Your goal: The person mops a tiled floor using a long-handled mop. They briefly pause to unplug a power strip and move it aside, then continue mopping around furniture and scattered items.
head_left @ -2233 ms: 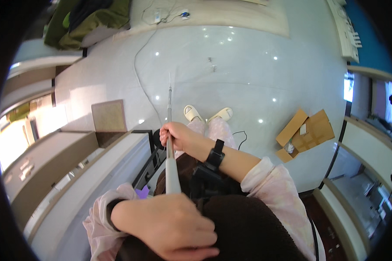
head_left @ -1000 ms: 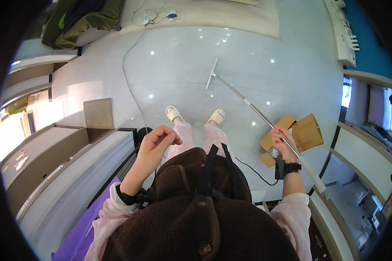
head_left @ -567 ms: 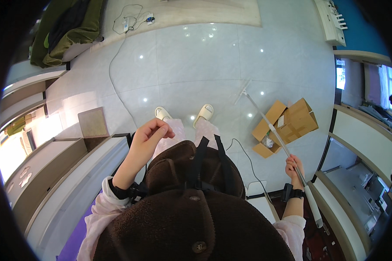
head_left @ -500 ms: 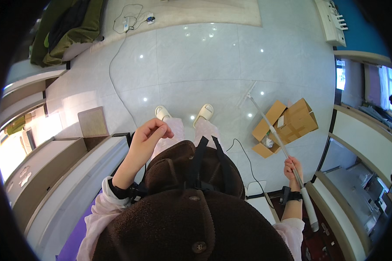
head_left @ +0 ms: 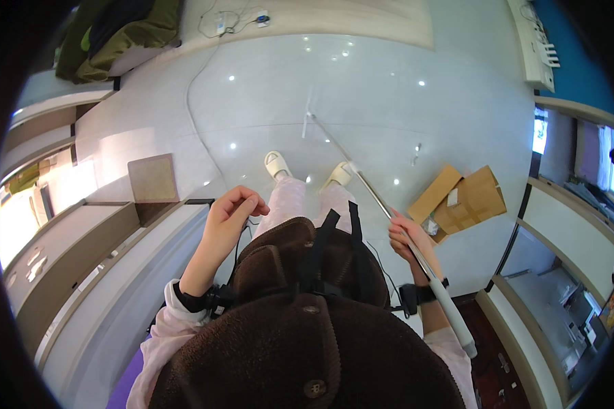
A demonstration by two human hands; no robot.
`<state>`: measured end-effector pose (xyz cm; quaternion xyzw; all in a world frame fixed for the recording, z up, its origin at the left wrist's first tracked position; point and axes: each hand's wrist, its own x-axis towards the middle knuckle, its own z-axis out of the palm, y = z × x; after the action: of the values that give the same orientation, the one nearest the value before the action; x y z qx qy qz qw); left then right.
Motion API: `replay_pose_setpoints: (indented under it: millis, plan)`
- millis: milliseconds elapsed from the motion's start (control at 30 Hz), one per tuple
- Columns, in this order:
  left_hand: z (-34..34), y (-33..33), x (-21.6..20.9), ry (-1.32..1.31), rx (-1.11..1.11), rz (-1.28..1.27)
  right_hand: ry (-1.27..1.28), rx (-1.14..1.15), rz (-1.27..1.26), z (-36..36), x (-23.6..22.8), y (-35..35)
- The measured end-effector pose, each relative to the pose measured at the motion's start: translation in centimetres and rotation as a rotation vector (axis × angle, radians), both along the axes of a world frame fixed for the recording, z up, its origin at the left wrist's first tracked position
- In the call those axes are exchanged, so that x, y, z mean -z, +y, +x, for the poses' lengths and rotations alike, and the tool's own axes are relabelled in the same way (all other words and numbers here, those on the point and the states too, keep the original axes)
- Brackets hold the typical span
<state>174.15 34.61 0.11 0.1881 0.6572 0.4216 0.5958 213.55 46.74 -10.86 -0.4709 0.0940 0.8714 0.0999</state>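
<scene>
My right hand (head_left: 412, 238) is closed around the grey pole of a long-handled squeegee (head_left: 365, 178). Its thick pale grip runs back along my right forearm. At the far end, a thin, partly blurred crossbar head meets the floor, ahead of my slippers. My left hand (head_left: 233, 213) hangs in front of my left side, fingers curled in toward the thumb. Nothing shows in it, and it touches nothing I can see.
On the tiled floor to the right lies an open cardboard box (head_left: 481, 201). My cream slippers (head_left: 276, 165) stand in the middle. A thin cable (head_left: 192, 116) crosses the floor on the left. Nearby are a square mat (head_left: 152, 178) and white-topped furniture (head_left: 136, 273).
My right hand has swung inward and forward with the squeegee. Its head has swept left across the floor, from near the box to ahead of my slippers. My left hand keeps its pose.
</scene>
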Motion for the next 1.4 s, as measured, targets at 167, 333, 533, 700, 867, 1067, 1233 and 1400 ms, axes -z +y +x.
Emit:
replay_pose_setpoints:
  millis: [167,333,533,700,867,1067,1233,1400]
  plan:
    - [-6.1,-5.3,-0.2,0.058,-0.099,-0.102,0.126,-0.182,0.005,-16.0,4.9,-0.5]
    - [-10.5,-9.0,0.5,0.044,-0.129,-0.081,0.194,-0.363,-0.003,-29.4,8.1,-2.4]
    - [-12.3,-11.7,1.4,0.036,-0.149,-0.064,0.077,-0.447,-0.033,-36.7,10.6,-5.4]
    - [-10.8,-13.1,1.2,0.058,-0.165,-0.07,0.084,-0.278,-0.075,-31.9,11.9,-5.3]
    - [-5.7,-12.8,1.2,0.054,-0.173,-0.077,0.048,-0.124,-0.122,-17.5,11.3,-3.0]
    - [2.7,-9.7,1.9,0.028,-0.006,-0.022,-0.041,0.094,-0.1,2.3,8.2,-3.3]
    - [8.2,-7.2,2.3,0.023,0.104,0.024,-0.145,0.321,-0.092,17.8,4.3,-7.3]
    - [11.0,-6.5,2.1,0.034,0.163,0.039,-0.285,0.542,-0.131,29.9,1.4,-11.4]
